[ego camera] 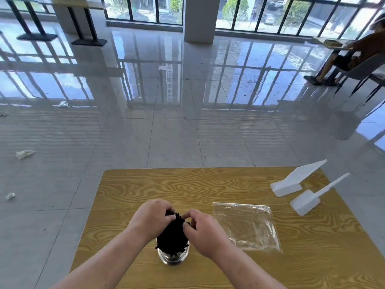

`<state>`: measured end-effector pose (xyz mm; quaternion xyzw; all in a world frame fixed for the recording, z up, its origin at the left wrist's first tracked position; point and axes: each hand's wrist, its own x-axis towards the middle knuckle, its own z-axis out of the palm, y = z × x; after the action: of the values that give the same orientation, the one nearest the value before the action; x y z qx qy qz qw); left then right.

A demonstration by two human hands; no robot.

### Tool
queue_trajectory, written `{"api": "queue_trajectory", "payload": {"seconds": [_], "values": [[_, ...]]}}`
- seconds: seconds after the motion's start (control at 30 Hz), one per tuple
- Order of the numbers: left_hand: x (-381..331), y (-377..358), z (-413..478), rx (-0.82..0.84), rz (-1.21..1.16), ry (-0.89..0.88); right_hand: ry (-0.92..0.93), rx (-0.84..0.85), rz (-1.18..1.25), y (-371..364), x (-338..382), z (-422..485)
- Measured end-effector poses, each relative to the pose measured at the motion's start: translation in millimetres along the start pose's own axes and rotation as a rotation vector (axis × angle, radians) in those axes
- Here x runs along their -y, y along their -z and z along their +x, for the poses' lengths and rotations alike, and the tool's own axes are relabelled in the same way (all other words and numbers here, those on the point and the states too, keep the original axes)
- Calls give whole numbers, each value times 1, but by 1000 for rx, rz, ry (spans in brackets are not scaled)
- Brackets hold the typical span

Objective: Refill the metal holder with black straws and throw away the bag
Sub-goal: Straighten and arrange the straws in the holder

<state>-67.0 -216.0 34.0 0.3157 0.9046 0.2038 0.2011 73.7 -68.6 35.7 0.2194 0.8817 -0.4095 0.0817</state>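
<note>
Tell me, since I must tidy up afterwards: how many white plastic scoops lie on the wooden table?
2. The larger white plastic scoop lies at the far right corner of the wooden table; the smaller white plastic scoop lies just nearer, beside the clear plastic bag. None seems hidden.

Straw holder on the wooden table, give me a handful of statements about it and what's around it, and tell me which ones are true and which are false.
1. Both hands are on the black straws standing in the metal holder. True: the left hand and right hand grip the bundle's top.
2. The clear plastic bag still holds straws. False: it lies flat and looks empty.
3. The bag lies to the right of the holder. True.
4. Two white plastic scoops sit at the table's far right. True.
5. The holder lies tipped on its side. False: it stands upright on the table.
</note>
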Motion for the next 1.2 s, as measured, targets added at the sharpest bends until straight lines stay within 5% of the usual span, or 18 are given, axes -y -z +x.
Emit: {"api": "queue_trajectory", "payload": {"seconds": [0.53, 0.8, 1.07, 1.2], "values": [[-14, 125, -10, -75, -119, 15, 43, -50, 98, -3, 27, 6], [-13, 130, -13, -113, -176, 5, 36, -18, 175, -3, 34, 2], [-22, 142, -16, -318, -184, -47, -34, 36, 382, 7, 50, 0], [-25, 140, -11, -500, -431, -126, -47, 202, 528, 13, 64, 1]]}}
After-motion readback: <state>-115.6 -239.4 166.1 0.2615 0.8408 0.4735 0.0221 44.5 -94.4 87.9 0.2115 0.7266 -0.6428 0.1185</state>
